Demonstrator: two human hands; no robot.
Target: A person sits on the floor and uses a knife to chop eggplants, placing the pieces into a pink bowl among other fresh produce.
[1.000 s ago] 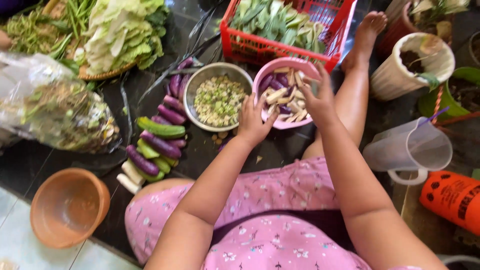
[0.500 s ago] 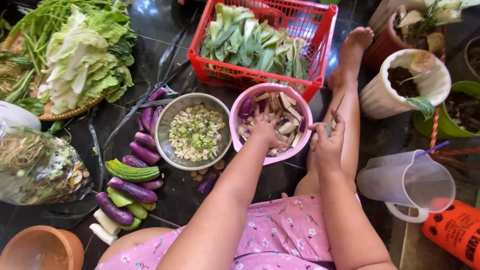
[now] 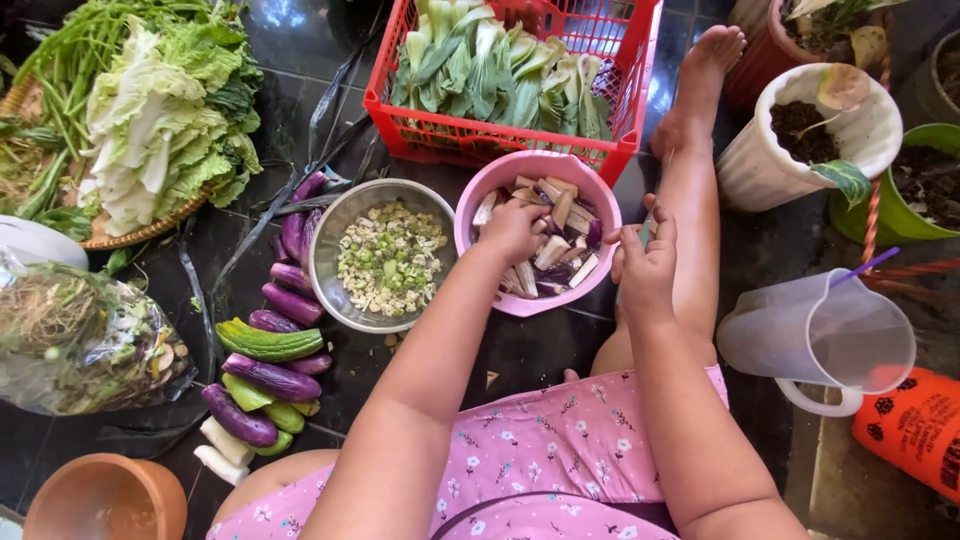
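1. Far left, one terracotta bowl (image 3: 105, 497) sits at the bottom edge, with one clear bag of scraps (image 3: 85, 340) above it and one woven tray of cabbage and greens (image 3: 150, 120) at the top.
2. Next, a row of whole eggplants (image 3: 265, 365), roughly eight purple and three or four green, runs down the dark floor close beside the steel bowl.
3. One steel bowl (image 3: 385, 255) of chopped bits rests just left of the pink bowl, their rims nearly touching.
4. The left hand (image 3: 515, 230) is down inside the one pink bowl (image 3: 535, 235), fingers curled over the cut eggplant pieces (image 3: 560, 250); whether it grips any I cannot tell.
5. One red crate (image 3: 510, 75) of leafy greens crowds the pink bowl's far rim.
6. The right hand (image 3: 645, 265) hovers at the bowl's right edge, fingers closed around a small pale piece.
7. Right of the leg stand one clear jug (image 3: 825, 340), three plant pots (image 3: 810, 130) and one orange bag (image 3: 915, 430), leaving little bare floor.
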